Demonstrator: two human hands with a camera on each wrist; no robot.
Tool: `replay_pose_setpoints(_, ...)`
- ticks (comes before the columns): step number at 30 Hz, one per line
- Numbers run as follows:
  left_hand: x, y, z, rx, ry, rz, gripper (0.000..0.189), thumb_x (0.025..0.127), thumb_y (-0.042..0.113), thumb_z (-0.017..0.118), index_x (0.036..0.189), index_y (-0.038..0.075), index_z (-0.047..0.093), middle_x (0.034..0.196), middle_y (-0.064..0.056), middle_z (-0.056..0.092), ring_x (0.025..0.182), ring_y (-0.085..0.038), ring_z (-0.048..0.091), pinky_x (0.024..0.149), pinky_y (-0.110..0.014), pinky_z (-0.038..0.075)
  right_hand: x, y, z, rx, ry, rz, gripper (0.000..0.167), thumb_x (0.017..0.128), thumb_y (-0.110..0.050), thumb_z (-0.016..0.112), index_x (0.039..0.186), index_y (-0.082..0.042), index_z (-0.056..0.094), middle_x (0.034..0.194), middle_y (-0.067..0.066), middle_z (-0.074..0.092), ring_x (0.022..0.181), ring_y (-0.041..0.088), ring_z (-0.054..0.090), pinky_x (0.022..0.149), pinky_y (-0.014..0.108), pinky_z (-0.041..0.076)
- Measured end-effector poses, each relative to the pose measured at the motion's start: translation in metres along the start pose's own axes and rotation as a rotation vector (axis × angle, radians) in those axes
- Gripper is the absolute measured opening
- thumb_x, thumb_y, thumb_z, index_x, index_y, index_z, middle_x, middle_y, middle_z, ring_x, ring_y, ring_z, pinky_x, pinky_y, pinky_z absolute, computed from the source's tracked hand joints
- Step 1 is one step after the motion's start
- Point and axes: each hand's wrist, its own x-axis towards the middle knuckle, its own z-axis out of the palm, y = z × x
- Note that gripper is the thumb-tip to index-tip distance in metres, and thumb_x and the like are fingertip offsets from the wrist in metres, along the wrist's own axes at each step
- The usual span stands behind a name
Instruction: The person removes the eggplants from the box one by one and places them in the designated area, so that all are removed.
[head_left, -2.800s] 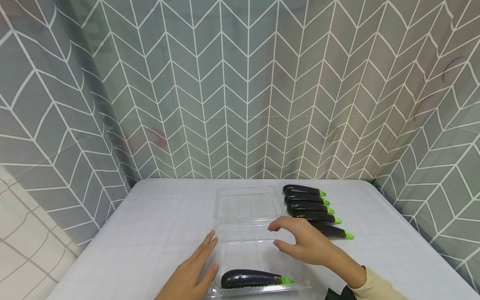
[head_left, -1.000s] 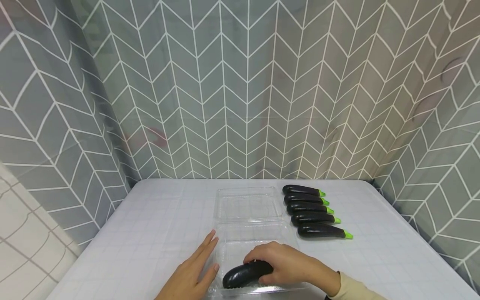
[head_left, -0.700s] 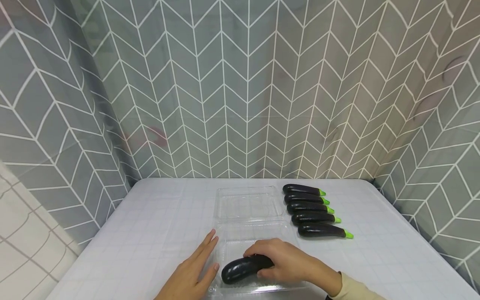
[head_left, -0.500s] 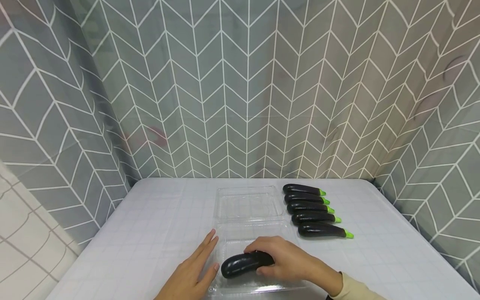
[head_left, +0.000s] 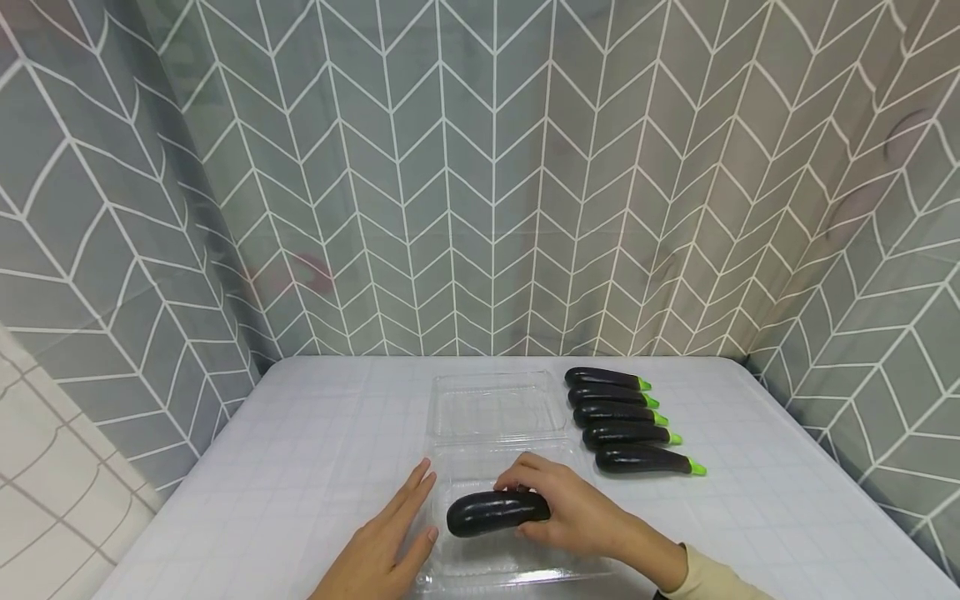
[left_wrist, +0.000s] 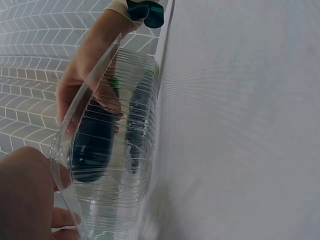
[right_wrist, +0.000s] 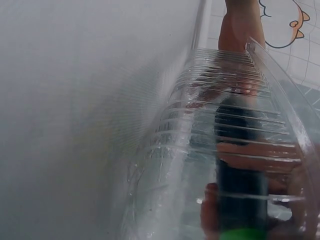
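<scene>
In the head view my right hand point(head_left: 577, 510) grips the stem half of a dark, glossy eggplant point(head_left: 487, 513). The eggplant is above the base of a clear plastic clamshell container point(head_left: 517, 577), lying nearly crosswise with its round end to the left. Its green cap is hidden under the hand but shows in the right wrist view. My left hand point(head_left: 382, 533) rests at the container's left side with its fingers straight. The left wrist view shows the eggplant point(left_wrist: 92, 145) through the ribbed clear wall; whether it touches the container floor cannot be told.
The container's clear lid point(head_left: 495, 408) lies folded back behind the base. Several more eggplants point(head_left: 641, 460) with green caps lie in a row at the back right. White cloth point(head_left: 315, 450) covers the table, and a grey patterned curtain point(head_left: 480, 208) stands behind it.
My right hand came down from above the container and took hold of the eggplant near its front edge. Hand and eggplant then moved away from me, toward the base's middle. The left hand stayed put.
</scene>
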Motion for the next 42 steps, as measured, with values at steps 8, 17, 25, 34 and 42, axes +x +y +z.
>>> replay_pose_setpoints(8,0.000,-0.001,0.001,-0.016,-0.013,-0.011,0.062,0.104,0.035,0.064,0.159,0.011,0.045,0.167,0.001,0.033,0.140,-0.021,0.049,0.104,-0.049,0.050,0.000,0.000,-0.001,0.068,0.000,-0.015,0.052,0.082,-0.008,0.089,0.127,-0.018,0.064,0.113,-0.009,0.069,0.097,0.006,0.063,0.085,0.030,0.055)
replay_pose_setpoints(17,-0.001,-0.006,0.004,0.007,0.045,0.051,0.062,0.102,0.028,0.068,0.157,0.010,0.047,0.167,0.006,0.032,0.138,-0.019,0.052,0.101,-0.047,0.053,-0.001,0.001,-0.002,0.097,0.105,-0.096,0.038,0.094,-0.015,0.080,0.128,-0.015,0.064,0.117,-0.006,0.069,0.096,0.008,0.065,0.086,0.031,0.056)
replay_pose_setpoints(25,0.000,-0.007,0.006,0.019,0.072,0.077,0.062,0.101,0.026,0.069,0.156,0.009,0.048,0.167,0.004,0.034,0.137,-0.020,0.052,0.100,-0.047,0.053,-0.004,0.003,-0.009,0.036,0.143,-0.109,0.038,0.093,-0.017,0.081,0.128,-0.012,0.065,0.118,-0.004,0.070,0.100,0.010,0.066,0.087,0.033,0.056)
replay_pose_setpoints(34,0.000,-0.003,0.002,0.010,0.016,0.014,0.062,0.103,0.032,0.065,0.158,0.010,0.046,0.167,0.001,0.033,0.139,-0.021,0.050,0.103,-0.049,0.051,-0.010,0.003,-0.020,0.032,0.183,-0.078,0.040,0.092,-0.017,0.082,0.129,-0.014,0.066,0.120,-0.005,0.070,0.102,0.012,0.067,0.088,0.034,0.056)
replay_pose_setpoints(42,0.000,0.000,0.000,-0.013,-0.031,-0.038,0.062,0.105,0.035,0.062,0.159,0.011,0.045,0.168,0.002,0.031,0.141,-0.023,0.048,0.105,-0.052,0.048,-0.017,0.002,-0.031,0.029,0.214,-0.049,0.043,0.088,-0.012,0.084,0.127,-0.018,0.067,0.120,-0.007,0.070,0.101,0.012,0.067,0.084,0.033,0.057)
